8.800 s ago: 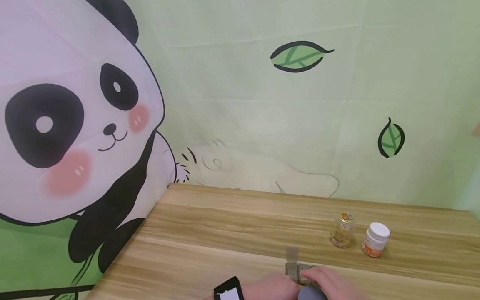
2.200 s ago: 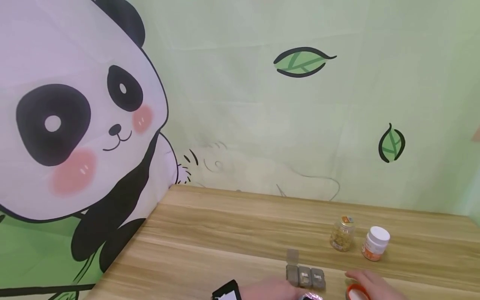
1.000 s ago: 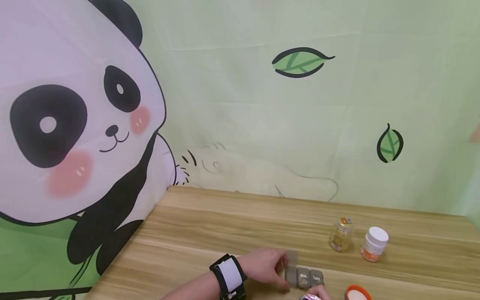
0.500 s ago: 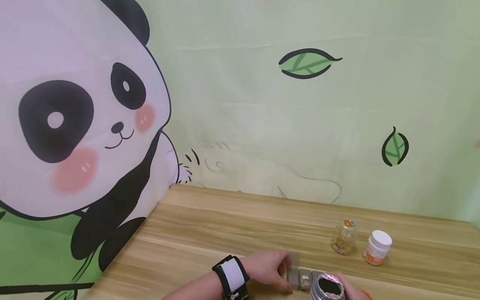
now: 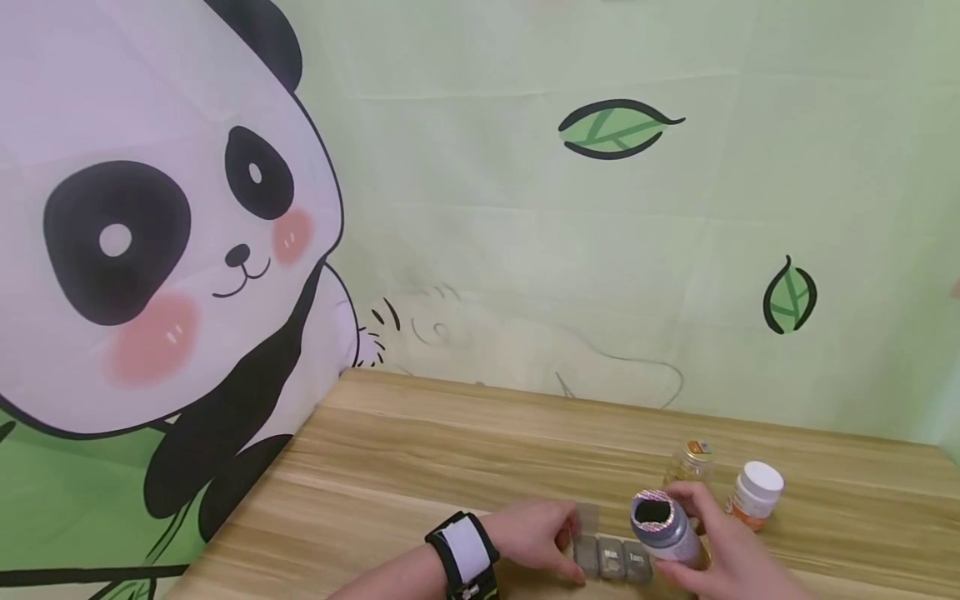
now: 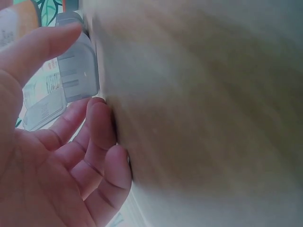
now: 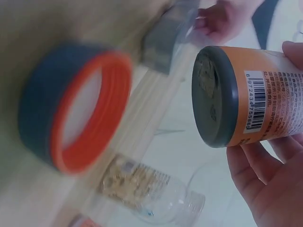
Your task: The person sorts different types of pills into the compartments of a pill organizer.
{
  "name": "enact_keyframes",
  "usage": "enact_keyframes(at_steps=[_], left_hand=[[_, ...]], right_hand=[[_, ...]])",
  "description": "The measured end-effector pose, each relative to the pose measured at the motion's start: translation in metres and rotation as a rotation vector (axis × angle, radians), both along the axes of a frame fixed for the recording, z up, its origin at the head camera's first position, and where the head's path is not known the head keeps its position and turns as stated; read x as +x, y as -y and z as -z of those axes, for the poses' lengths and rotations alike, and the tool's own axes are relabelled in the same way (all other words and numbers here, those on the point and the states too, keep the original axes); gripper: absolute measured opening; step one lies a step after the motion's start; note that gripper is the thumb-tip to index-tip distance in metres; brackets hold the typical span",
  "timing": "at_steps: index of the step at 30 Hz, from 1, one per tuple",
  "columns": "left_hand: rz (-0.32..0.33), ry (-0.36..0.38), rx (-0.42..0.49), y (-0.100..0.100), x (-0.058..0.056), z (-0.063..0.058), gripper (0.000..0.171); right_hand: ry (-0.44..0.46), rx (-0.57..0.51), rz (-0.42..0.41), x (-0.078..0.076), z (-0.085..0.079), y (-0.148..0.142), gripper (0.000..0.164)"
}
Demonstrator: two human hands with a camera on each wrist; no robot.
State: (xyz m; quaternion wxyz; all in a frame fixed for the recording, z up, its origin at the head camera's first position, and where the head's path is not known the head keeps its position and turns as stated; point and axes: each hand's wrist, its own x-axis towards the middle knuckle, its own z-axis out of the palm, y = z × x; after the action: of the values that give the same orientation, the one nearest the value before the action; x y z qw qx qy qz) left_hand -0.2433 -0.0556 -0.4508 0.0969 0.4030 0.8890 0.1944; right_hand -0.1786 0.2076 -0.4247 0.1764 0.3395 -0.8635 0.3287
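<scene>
A grey pill organizer (image 5: 611,560) with day names on its lids lies on the table. Its leftmost lid (image 5: 588,518) stands raised. My left hand (image 5: 531,533) grips that end between thumb and fingers; in the left wrist view the fingertips lie right at the grey box (image 6: 78,71). Just right of the organizer, my right hand (image 5: 738,550) holds a dark grey pill bottle (image 5: 678,542), tilted, capless, torn foil round its mouth. The right wrist view shows its orange label and barcode (image 7: 255,101). The bottle's contents are hidden in shadow.
The bottle's dark cap (image 7: 35,109), orange inside, rests on the table near my right hand. Behind that hand stand a clear jar (image 5: 690,462) of yellowish pieces and a white-capped bottle (image 5: 757,487). A panda-print cloth (image 5: 480,208) hangs behind the table.
The bottle has lost its cap, which my right hand set down. My left hand has moved to the organizer's left end. The right hand has taken the bottle and lifted it up and rightward.
</scene>
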Motion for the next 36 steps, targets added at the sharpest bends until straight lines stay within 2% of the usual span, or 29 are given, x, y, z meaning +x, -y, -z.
enact_keyframes(at_steps=[6, 14, 22, 27, 36], left_hand=[[0.009, -0.004, 0.002, 0.000, -0.001, -0.001, 0.038], [0.012, 0.025, 0.024, -0.001, -0.004, 0.000, 0.038], [0.013, 0.066, 0.030, -0.001, -0.004, -0.002, 0.037], [0.008, 0.058, 0.016, -0.001, -0.002, -0.003, 0.038], [0.015, 0.078, 0.025, 0.000, -0.002, -0.002, 0.038]], right_hand=[[0.032, 0.154, -0.046, -0.007, -0.012, 0.004, 0.063], [-0.031, 0.328, -0.067, -0.015, -0.013, 0.009, 0.060], [0.002, 0.462, -0.055, -0.020, -0.016, 0.015, 0.057], [0.001, 0.517, -0.052, -0.020, -0.018, 0.019, 0.055], [-0.093, 0.551, -0.065, -0.022, -0.014, 0.020, 0.059]])
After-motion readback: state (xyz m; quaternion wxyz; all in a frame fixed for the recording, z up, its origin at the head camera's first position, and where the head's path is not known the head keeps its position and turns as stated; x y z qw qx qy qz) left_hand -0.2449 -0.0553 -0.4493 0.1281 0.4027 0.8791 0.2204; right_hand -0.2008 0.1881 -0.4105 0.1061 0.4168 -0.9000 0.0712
